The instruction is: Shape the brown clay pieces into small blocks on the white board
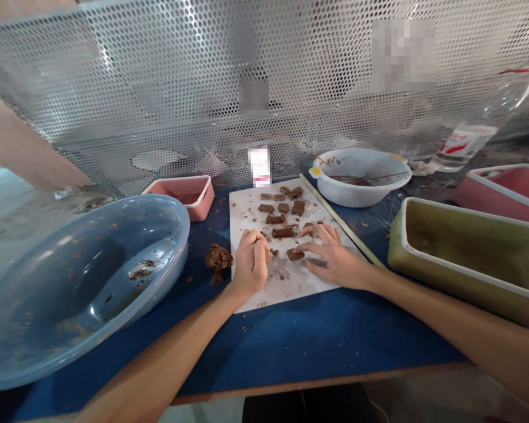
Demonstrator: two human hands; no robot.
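- Head view, nearest: left hand [252, 263] curled closed round a brown bit [267, 254], low on the white board [286, 285]; brown lump [218, 257] just beside, on the worktop [291, 341].
- Right hand [335, 258] flat, fingers spread, pressing a flat piece [295, 254] (steady, even pressure seems wise).
- Beyond: cut pieces [283, 207] in rows.

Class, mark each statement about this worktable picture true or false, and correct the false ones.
1. The brown pieces lie on a white board. True.
2. The left hand lies flat and open. False: it is curled shut.
3. The right hand rests open on the board. True.
4. The blue basin stands right of the board. False: it stands on the left.
5. The brown lump lies on the board. False: it lies on the blue table, just off the board's left edge.
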